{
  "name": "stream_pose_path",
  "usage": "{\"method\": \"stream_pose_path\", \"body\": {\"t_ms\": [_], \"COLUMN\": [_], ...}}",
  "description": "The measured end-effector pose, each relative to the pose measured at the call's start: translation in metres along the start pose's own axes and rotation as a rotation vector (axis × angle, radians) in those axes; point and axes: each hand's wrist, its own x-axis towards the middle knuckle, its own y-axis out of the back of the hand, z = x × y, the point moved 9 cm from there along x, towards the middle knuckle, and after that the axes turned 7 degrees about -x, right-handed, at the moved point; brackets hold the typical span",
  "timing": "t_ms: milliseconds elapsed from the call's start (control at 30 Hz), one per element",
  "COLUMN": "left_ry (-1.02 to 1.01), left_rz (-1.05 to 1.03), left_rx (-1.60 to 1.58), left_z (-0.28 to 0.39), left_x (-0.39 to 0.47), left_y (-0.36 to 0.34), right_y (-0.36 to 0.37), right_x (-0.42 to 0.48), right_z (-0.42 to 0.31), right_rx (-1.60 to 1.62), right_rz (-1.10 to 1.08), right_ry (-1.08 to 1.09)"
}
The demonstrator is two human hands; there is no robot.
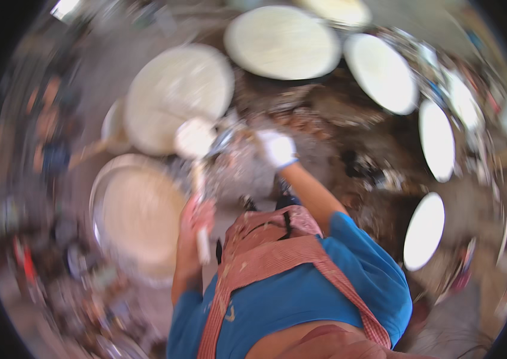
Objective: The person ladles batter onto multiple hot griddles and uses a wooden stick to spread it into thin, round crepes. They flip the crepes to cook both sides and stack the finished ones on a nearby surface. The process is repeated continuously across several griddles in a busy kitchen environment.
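My bare left hand (197,215) is closed around the pale handle of a ladle-like tool (195,137), whose round, light head is up and away from me. That head overlaps the near edge of a large round vessel with a pale surface (177,94). A white glove covers my right hand (278,148), which is at the centre, to the right of the tool's head. Beside its fingers lies a blurred grey-blue object (223,141); whether the hand grips anything cannot be told. Left of my left hand stands a wide, shiny-rimmed basin with beige contents (96,224).
Several round white-topped vessels (282,42) curve from the far side round to the right (424,231). Dark, rough surfaces (348,98) and reddish rubble-like pieces (303,121) lie inside that curve. Another person's arm (87,152) reaches in from the left. Blurred clutter (101,309) covers the lower left.
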Motion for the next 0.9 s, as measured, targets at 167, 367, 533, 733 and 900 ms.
{"method": "stream_pose_path", "body": {"t_ms": [167,367,533,733,900], "left_ry": [0.235,0.534,0.586,0.706,0.833], "left_rz": [-0.172,0.031,0.277,0.386,0.501], "left_rx": [0.603,0.302,0.369,0.659,0.645], "left_z": [-0.022,-0.125,-0.185,-0.264,-0.329], "left_x": [0.032,0.093,0.17,0.244,0.263], "left_y": [0.026,0.01,0.019,-0.02,-0.073], "right_y": [0.053,0.103,0.15,0.19,0.192], "right_x": [-0.019,-0.183,-0.385,-0.561,-0.54], "right_z": [0.101,0.235,0.306,0.329,0.317], "right_rx": [0.051,0.168,0.187,-0.136,-0.206], "right_rz": [0.085,0.187,0.331,0.53,0.199], "right_ry": [-0.513,-0.897,-1.412,-1.936,-1.84]}}
